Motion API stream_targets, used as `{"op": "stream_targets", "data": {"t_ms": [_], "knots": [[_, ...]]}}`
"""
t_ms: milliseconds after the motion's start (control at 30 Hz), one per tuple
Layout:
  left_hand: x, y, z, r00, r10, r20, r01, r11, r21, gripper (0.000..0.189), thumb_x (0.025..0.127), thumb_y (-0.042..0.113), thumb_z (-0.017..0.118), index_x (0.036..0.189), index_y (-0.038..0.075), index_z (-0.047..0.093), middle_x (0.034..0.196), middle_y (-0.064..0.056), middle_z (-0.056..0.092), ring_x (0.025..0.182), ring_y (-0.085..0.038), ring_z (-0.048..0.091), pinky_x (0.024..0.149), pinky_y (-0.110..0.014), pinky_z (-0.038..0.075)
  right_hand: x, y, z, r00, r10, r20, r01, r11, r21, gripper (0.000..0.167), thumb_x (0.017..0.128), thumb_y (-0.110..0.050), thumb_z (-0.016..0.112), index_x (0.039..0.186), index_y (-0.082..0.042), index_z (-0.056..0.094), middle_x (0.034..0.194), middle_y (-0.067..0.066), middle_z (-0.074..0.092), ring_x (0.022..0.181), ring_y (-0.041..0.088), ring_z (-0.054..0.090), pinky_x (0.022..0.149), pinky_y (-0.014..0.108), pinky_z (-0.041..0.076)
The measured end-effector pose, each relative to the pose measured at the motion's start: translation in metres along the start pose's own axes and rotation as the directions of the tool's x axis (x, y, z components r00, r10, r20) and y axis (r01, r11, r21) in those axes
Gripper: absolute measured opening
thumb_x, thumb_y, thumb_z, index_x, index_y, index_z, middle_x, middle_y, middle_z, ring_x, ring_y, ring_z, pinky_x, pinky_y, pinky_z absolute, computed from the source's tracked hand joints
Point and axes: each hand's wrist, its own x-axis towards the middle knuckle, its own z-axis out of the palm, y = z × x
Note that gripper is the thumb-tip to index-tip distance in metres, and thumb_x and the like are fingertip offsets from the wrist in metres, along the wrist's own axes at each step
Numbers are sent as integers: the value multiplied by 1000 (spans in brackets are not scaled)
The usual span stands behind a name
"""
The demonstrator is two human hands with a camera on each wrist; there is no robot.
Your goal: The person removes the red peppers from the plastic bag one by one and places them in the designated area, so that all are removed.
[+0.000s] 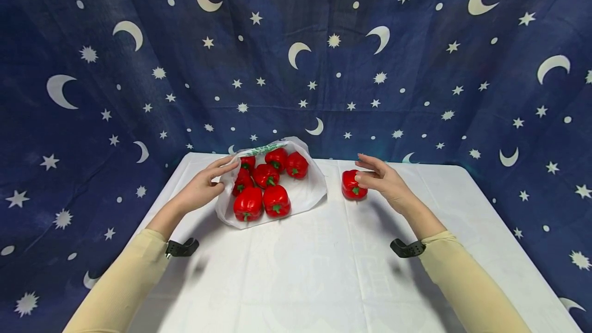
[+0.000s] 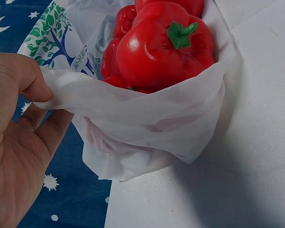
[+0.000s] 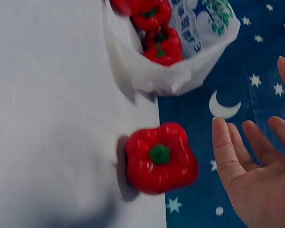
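Plainly, the lone red pepper (image 1: pixel 354 185) rests on the white table (image 1: pixel 314 271), to the right of the white plastic bag (image 1: pixel 305 191) and well apart from it. It is a squat, blocky pepper with rounded lobes and shallow grooves running towards a short green stem (image 3: pixel 159 154), its glossy red skin catching small pale highlights. The right hand (image 1: pixel 386 183) grasps nothing: its fingers reach out loosely just beside the pepper (the head view overlaps the two, but the right wrist view shows a gap).

The left hand (image 1: pixel 203 186) pinches the bag's rim between thumb and fingers, at the bag's left side. Seven more peppers can be counted inside the wide mouth, crowded together and partly overlapping, all the same bright, shiny red. Seen close, one of these peppers (image 2: pixel 156 52) has plump, uneven shoulders and a curved green stub rising from a pointed cap. The bag is thin and creased, faintly see-through where red glows behind it, with a green and blue tree print (image 2: pixel 52 35) on its far side. Behind everything hangs a dark blue cloth (image 1: pixel 273 91) patterned with pale moons and stars.
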Motion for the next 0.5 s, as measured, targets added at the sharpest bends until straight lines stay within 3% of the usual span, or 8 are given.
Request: {"op": "stream_targets", "data": {"t_ms": [200, 367, 500], "knots": [[0, 0, 1, 1000, 2, -2, -2, 1000, -1, 66, 93, -11, 50, 154, 14, 48, 167, -3, 27, 146, -27, 30, 64, -29, 39, 1, -2, 20, 999, 9, 51, -8, 1000, -12, 76, 92, -18, 76, 158, -13, 39, 155, 15, 44, 138, 36, 45, 94, 23, 49], [0, 1, 0, 1000, 6, -6, -6, 1000, 1, 65, 93, -11, 50, 154, 13, 49, 166, -2, 28, 144, -26, 32, 65, -29, 39, 2, -3, 39, 992, 12, 124, -12, 1000, 2, 72, 93, -15, 74, 157, -13, 41, 156, 14, 44, 139, 37, 44, 89, 28, 52], [0, 1, 0, 1000, 6, -4, -6, 1000, 1, 65, 93, -11, 50, 154, 13, 49, 166, -1, 28, 144, -26, 33, 65, -29, 40, 4, -2, 53, 982, -7, 188, 6, 1000, 6, 73, 92, -15, 74, 157, -11, 41, 155, 17, 44, 140, 42, 43, 95, 32, 51]]}}
